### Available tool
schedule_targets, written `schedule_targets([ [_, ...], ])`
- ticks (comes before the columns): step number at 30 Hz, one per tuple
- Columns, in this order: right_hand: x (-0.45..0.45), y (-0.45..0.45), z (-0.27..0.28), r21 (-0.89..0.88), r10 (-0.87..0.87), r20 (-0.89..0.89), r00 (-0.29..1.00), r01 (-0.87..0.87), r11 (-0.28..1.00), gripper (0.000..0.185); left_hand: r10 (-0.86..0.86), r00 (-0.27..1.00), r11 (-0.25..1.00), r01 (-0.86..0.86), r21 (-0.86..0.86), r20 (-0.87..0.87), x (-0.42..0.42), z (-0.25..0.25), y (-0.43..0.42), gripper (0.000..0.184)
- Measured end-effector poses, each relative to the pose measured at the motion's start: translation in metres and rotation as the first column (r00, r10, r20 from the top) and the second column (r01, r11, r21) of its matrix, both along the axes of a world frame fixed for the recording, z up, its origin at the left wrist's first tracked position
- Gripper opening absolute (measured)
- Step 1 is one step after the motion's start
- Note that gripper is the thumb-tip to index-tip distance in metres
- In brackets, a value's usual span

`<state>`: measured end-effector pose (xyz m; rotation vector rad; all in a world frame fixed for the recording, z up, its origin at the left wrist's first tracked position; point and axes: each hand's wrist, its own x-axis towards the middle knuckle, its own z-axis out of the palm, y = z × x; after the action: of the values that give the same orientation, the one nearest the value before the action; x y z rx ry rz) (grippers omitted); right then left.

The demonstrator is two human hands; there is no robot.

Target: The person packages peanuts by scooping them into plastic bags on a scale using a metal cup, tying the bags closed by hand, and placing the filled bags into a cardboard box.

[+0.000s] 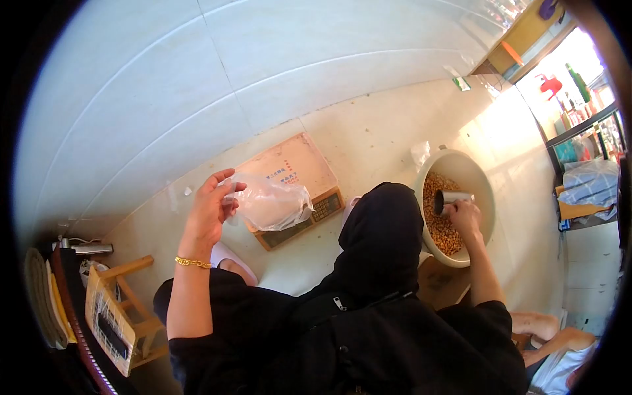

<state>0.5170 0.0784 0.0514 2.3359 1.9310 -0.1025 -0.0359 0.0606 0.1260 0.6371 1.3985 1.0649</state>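
My left hand (pixel 216 201), with a gold bracelet above the wrist, has its fingers closed on the edge of a clear plastic bag (pixel 273 204). The bag hangs over a cardboard box (pixel 296 161) on the floor. On the right, my right hand (pixel 463 214) grips a metal cup (pixel 447 199). That cup is tilted sideways inside a pale round bucket (pixel 484 191), just above brown kernels or nuts (pixel 443 230) too small to name for certain.
A wooden stool (pixel 122 316) stands at the lower left. Another person's bare limbs (pixel 546 332) show at the lower right. Crumpled plastic (pixel 420 153) lies beside the bucket. Shelves with goods (pixel 582 125) are at the upper right, and a tiled wall (pixel 151 85) runs along the top.
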Motion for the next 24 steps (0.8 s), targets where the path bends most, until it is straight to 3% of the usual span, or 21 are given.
schedule_targets([
  [4,0.019,0.011,0.003,0.022,0.019,0.196,0.98,-0.023,0.999,0.032,-0.01,1.0,1.0,0.01,0.01,0.006,-0.001,-0.002,0.0,0.036],
  [6,0.03,0.015,-0.019,-0.138,0.084,0.467,0.88,-0.022,0.99,0.03,-0.011,1.0,1.0,0.011,0.013,0.001,0.0,-0.003,0.001,0.035],
  [8,0.034,0.011,-0.046,-0.194,0.136,0.498,0.857,-0.043,0.98,0.029,-0.018,1.0,1.0,0.019,0.007,-0.004,0.0,-0.002,0.002,0.034],
  [10,0.023,0.006,-0.06,-0.337,0.161,0.363,0.918,-0.032,0.941,0.033,-0.024,1.0,1.0,0.024,0.006,-0.006,0.001,-0.002,0.002,0.034],
  [13,0.014,-0.003,-0.072,-0.242,0.133,0.243,0.961,-0.073,0.968,0.036,-0.031,0.999,1.0,0.031,0.003,-0.014,0.004,0.001,0.003,0.034],
  [24,-0.016,-0.009,-0.047,-0.244,-0.033,-0.039,0.999,0.022,0.97,0.043,-0.047,0.999,0.999,0.047,0.014,0.002,0.008,0.002,0.007,0.035],
])
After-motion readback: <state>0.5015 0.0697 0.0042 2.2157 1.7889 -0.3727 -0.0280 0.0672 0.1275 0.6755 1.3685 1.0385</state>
